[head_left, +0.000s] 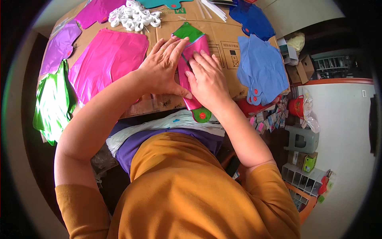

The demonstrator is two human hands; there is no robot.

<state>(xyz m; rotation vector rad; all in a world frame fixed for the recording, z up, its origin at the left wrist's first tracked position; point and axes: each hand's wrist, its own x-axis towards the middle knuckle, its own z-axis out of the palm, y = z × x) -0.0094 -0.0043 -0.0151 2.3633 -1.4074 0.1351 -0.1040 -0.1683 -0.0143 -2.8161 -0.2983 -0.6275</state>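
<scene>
A long narrow folded piece of shiny pink sheet (182, 81) lies on the cardboard-covered table top in front of me. Green shows at its far end (190, 34), and a green rounded tab (201, 115) with a red round fastener sticks out at its near end, over the table edge. My left hand (163, 65) presses along its left side, fingers stretched out and thumb spread toward me. Flat on its right side rests my right hand (209, 79), fingers extended. A thin dark line runs between the two hands; I cannot tell whether it is a gap or an edge.
Left of my hands lies a stack of pink sheets (109, 59), with purple (61, 46) and bright green sheets (53, 101) beyond. White coiled cords (133, 16) and white sticks (215, 10) lie at the back. Light blue (262, 67) and dark blue pieces (254, 20) occupy the right.
</scene>
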